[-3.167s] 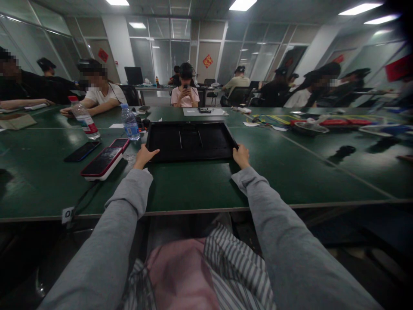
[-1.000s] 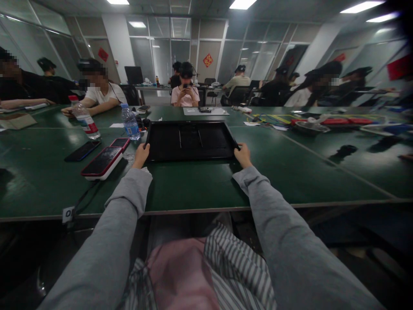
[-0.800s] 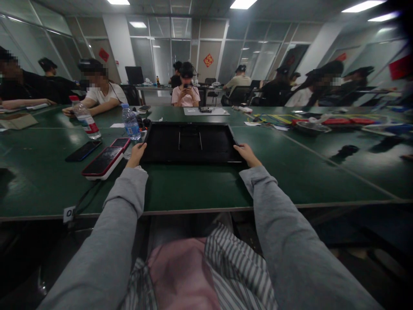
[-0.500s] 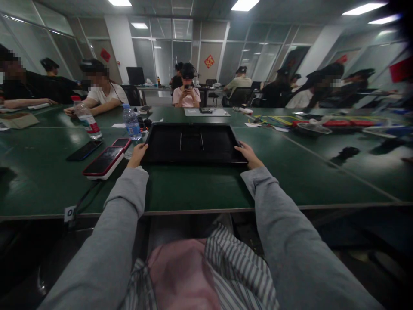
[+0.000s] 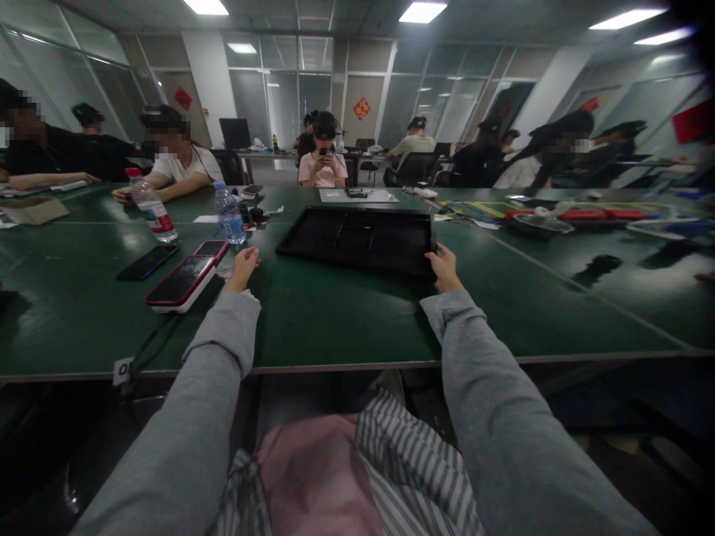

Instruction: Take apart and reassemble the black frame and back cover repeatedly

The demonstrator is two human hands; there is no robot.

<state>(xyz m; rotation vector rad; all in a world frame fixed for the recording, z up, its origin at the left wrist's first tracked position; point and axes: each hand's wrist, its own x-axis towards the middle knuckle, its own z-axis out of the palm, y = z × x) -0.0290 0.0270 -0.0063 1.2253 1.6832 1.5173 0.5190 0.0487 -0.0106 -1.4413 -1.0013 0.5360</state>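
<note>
One black tray [image 5: 357, 244] slants crosswise, right end nearer; right hand [image 5: 445, 268] grips it, left hand [image 5: 244, 267] curled closed.

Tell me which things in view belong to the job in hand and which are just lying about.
Job in hand:
- black tray, held by the right hand
- left hand, not touching the tray

Lying about:
- red-capped bottle
- blue-capped bottle
- dark phone
- red-rimmed device

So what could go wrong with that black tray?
Only the right hand holds the black tray; the left hand is off it, so the tray might slip or twist. If it swung left, it could knock over the blue-capped bottle, perhaps onto the red-edged device.
</note>
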